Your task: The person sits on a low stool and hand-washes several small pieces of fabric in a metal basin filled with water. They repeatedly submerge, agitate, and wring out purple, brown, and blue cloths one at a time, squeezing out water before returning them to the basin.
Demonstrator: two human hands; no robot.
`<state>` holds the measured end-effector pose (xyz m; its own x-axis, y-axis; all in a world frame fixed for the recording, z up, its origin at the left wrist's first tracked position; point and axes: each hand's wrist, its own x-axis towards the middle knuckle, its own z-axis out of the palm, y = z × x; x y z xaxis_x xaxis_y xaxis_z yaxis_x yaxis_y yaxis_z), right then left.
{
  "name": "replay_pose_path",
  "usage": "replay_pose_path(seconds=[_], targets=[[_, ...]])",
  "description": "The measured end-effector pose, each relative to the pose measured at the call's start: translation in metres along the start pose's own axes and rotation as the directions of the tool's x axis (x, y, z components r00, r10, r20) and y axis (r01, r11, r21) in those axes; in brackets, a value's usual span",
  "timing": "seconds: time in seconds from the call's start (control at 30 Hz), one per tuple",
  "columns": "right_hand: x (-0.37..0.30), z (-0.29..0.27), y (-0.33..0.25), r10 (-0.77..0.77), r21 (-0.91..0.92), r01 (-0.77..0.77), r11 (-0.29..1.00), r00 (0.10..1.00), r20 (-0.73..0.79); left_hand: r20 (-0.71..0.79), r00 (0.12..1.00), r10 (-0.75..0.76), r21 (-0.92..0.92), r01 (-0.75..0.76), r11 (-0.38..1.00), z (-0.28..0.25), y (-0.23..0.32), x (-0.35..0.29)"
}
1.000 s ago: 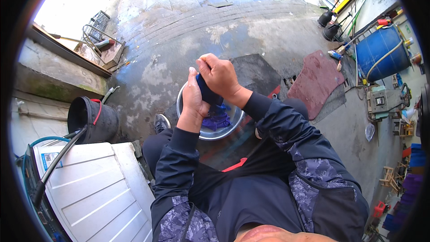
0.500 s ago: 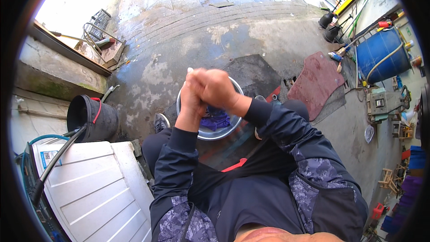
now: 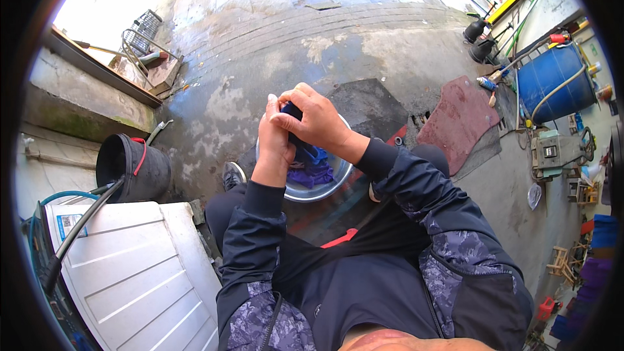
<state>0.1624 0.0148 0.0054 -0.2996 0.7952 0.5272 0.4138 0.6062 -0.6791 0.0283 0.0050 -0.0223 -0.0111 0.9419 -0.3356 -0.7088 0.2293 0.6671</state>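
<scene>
My left hand and my right hand are pressed together above a round metal basin that stands between my legs. Between them shows a bunched dark blue cloth, mostly hidden by my fingers. The right hand curls over it from the right, fingertips against the left hand, which cups it from the left with its thumb side up. Inside the basin, below my hands, lies a crumpled purple and blue cloth. The fingers of the left hand are partly hidden.
On the left are a black bucket with a red handle and a white ribbed panel with a dark hose over it. A dark red mat lies to the right, with a blue barrel beyond it.
The right hand has opened up from its tight clasp over the left and turned, so the dark blue cloth shows between them. More blue cloth in the basin is visible.
</scene>
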Motion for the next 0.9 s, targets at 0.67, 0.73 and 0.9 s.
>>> replay_pose_path(seconds=[0.67,0.73,0.9], targets=[[0.009,-0.017,-0.015,-0.028,0.136,0.051,0.989,0.986,-0.162,-0.007,0.996,0.092,0.321,-0.085,0.943,-0.015,-0.025,0.016],[-0.007,-0.003,-0.019,-0.229,0.017,0.231,0.973,0.971,-0.061,0.287,0.958,-0.011,-0.063,0.031,0.998,-0.019,-0.020,0.020],[-0.001,0.010,0.002,-0.187,-0.073,0.177,0.981,0.968,-0.169,0.019,0.995,-0.093,-0.010,0.093,0.996,-0.013,-0.031,0.010]])
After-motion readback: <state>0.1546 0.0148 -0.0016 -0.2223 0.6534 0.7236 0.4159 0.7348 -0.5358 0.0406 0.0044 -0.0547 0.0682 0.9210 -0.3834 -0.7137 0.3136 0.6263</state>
